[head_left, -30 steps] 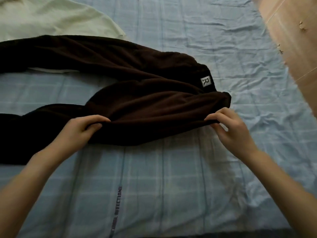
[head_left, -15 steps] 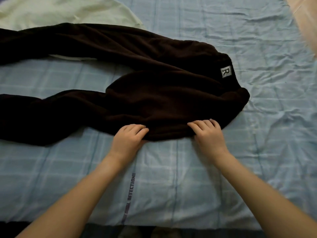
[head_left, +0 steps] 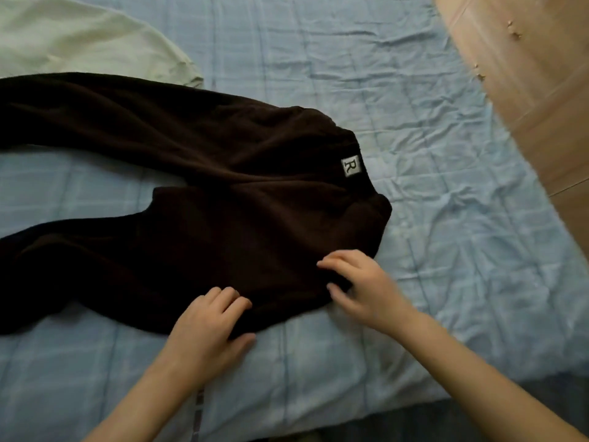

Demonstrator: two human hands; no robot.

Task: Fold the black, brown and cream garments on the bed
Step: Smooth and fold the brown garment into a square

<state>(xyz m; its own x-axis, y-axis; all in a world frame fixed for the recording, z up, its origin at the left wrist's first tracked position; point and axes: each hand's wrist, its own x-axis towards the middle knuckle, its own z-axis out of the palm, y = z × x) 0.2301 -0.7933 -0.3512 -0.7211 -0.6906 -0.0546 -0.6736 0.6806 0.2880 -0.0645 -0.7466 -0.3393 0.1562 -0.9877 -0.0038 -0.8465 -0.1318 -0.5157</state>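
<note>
The brown garment [head_left: 223,199] lay spread across the bed [head_left: 446,186], its two legs trailing off to your left and its waistband, with a white label [head_left: 351,165] marked R, pointing right. Your left hand [head_left: 210,320] sat at the garment's near edge, fingers curled onto the cloth and the thumb tucked against the edge from the sheet side, pinching it. Your right hand [head_left: 366,288], blurred, was just beside it to the right, with fingers on top of the cloth and the thumb below, gripping a fold near the waist corner. The cream garment [head_left: 79,43] lay at the far left of the bed, touching the upper brown leg.
</note>
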